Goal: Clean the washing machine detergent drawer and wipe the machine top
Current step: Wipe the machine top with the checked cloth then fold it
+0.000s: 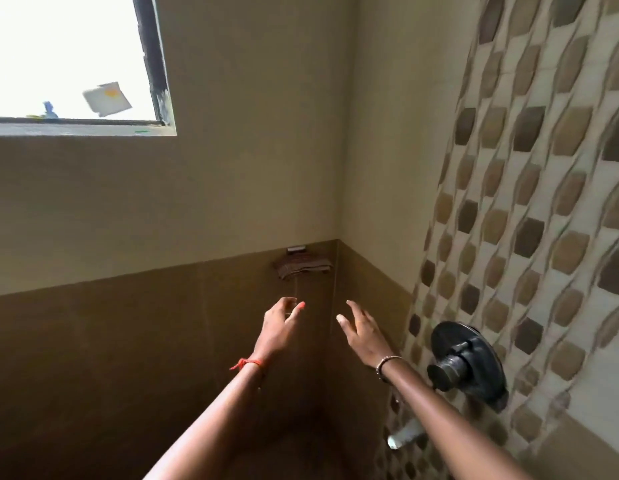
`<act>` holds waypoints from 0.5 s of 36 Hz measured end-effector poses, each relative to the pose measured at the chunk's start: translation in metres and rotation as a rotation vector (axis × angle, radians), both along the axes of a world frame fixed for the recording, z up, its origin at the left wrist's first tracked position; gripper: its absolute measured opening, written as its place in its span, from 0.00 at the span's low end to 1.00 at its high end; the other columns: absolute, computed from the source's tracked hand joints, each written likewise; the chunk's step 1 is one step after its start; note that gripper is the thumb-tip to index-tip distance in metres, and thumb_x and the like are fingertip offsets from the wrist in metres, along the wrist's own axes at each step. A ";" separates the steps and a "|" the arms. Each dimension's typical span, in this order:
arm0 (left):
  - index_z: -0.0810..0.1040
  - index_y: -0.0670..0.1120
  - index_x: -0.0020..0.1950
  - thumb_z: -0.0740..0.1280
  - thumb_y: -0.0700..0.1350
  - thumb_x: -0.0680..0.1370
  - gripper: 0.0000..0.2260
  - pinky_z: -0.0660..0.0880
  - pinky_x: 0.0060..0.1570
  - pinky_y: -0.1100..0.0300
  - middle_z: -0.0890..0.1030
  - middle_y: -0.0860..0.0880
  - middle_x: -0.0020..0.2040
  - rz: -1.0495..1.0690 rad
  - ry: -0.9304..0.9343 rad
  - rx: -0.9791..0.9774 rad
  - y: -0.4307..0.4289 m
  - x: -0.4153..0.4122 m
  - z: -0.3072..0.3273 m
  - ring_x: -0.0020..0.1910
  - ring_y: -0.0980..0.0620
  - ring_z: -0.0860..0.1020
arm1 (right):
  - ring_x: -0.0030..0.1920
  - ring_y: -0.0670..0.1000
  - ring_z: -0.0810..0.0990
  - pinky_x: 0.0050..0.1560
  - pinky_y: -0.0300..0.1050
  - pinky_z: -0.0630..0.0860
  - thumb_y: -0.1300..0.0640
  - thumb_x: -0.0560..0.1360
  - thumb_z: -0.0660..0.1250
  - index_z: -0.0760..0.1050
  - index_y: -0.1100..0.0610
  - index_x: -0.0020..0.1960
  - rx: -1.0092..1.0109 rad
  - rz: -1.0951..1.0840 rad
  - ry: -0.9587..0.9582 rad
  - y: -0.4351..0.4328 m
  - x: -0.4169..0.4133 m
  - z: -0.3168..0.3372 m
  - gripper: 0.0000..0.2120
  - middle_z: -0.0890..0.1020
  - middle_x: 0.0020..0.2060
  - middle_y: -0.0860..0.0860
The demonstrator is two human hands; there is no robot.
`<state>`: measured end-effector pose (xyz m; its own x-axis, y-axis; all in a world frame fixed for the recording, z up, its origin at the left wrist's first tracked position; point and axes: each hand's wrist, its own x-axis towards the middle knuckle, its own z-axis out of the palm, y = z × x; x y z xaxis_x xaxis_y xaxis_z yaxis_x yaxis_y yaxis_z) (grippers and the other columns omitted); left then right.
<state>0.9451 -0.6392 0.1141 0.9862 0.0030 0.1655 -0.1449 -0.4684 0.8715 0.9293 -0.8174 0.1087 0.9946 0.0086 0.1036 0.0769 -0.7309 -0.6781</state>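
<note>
Red wrist thread (pixel 247 363), beaded bracelet (pixel 387 362) (orange-painted nail (pixel 302 304))

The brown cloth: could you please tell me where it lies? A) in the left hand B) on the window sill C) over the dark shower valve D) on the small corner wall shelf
D: the brown cloth lies on the small corner wall shelf, above the left hand and right hand, neither of which touches it.
</note>
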 end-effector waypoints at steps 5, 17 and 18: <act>0.76 0.41 0.60 0.61 0.48 0.80 0.15 0.66 0.46 0.68 0.79 0.47 0.56 0.039 0.043 -0.087 -0.003 0.061 -0.011 0.53 0.55 0.74 | 0.71 0.56 0.63 0.64 0.41 0.61 0.48 0.81 0.53 0.54 0.55 0.75 0.019 0.000 0.082 -0.001 0.070 -0.010 0.25 0.65 0.70 0.58; 0.74 0.42 0.63 0.65 0.61 0.73 0.28 0.69 0.64 0.57 0.76 0.46 0.63 0.182 0.125 -0.281 0.001 0.235 -0.052 0.63 0.47 0.74 | 0.66 0.60 0.71 0.62 0.48 0.67 0.48 0.79 0.58 0.61 0.59 0.72 0.256 -0.064 0.138 0.002 0.254 -0.026 0.25 0.74 0.64 0.57; 0.73 0.41 0.64 0.65 0.63 0.69 0.33 0.69 0.65 0.52 0.76 0.44 0.63 0.221 0.141 -0.323 0.001 0.248 -0.059 0.63 0.45 0.74 | 0.65 0.60 0.72 0.62 0.47 0.67 0.49 0.79 0.59 0.62 0.59 0.71 0.298 -0.076 0.127 0.004 0.267 -0.029 0.24 0.73 0.64 0.58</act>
